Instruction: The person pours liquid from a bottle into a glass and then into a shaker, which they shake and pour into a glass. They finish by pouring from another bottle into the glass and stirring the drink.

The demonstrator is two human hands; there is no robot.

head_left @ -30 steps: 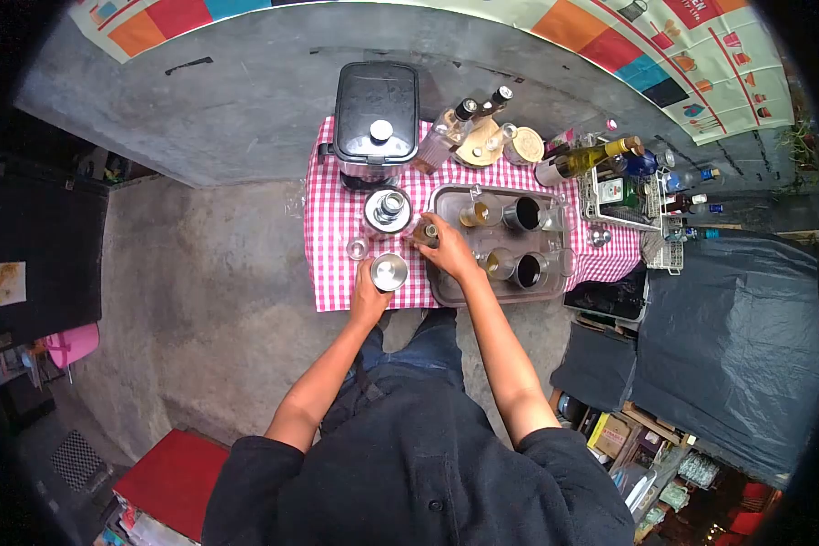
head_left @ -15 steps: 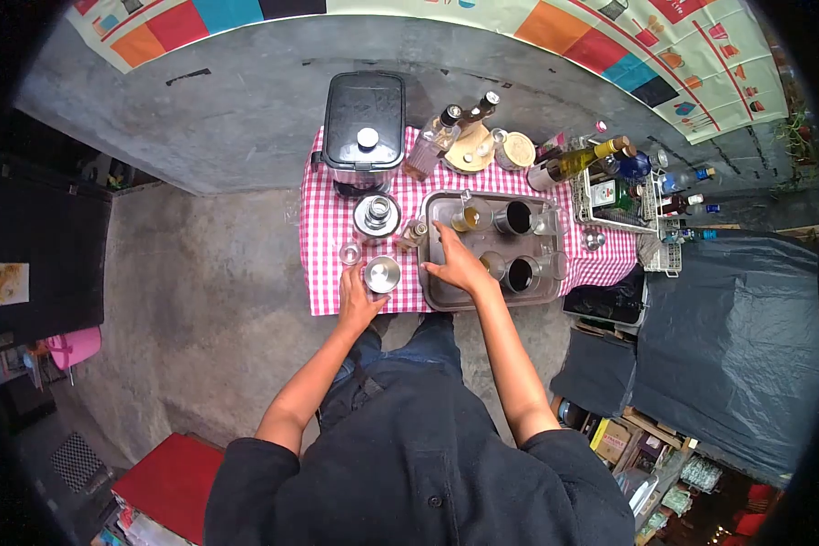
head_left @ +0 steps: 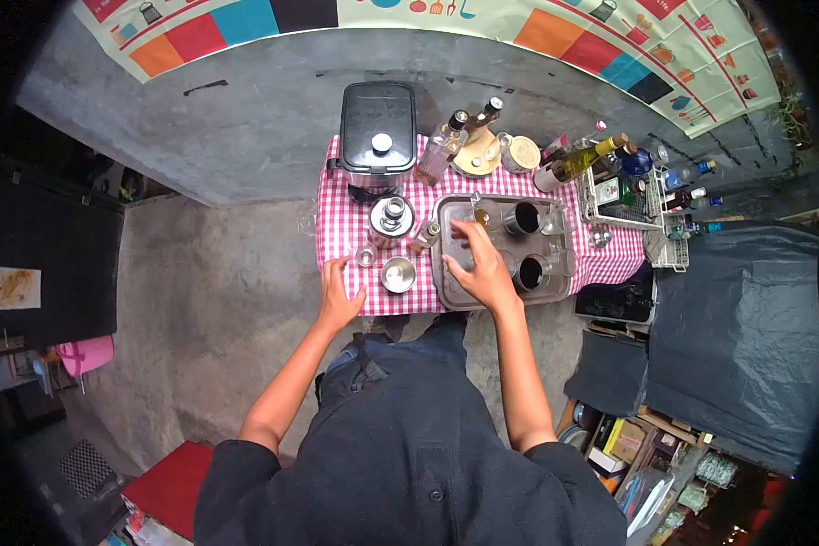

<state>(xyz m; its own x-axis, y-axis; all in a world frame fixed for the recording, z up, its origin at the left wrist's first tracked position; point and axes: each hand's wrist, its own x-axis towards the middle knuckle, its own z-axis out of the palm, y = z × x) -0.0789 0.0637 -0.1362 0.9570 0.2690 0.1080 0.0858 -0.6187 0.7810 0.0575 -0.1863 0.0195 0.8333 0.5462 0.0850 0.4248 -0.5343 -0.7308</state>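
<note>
My left hand (head_left: 338,298) is open at the front left of the checked tablecloth (head_left: 333,238), its fingers apart, left of a metal cup (head_left: 398,275) and below a small glass (head_left: 366,256). Over the left part of a brown tray (head_left: 451,289), my right hand (head_left: 482,268) is spread open. Near its fingertips stands a glass with amber liquid (head_left: 481,218). Two glasses of dark liquid (head_left: 523,218) and clear glasses (head_left: 562,263) share the tray. A small bottle (head_left: 425,237) stands between the tray and a metal-topped vessel (head_left: 392,218).
A black-lidded container (head_left: 379,123) stands at the back left. Tall bottles (head_left: 443,150) and a wooden stand (head_left: 478,156) line the back. On the right are a green-yellow bottle (head_left: 578,166) and a white wire basket (head_left: 621,211) of bottles.
My left hand has moved away from the metal cup, to its left. My right hand remains over the tray, slightly shifted. The whole view has shifted a little.
</note>
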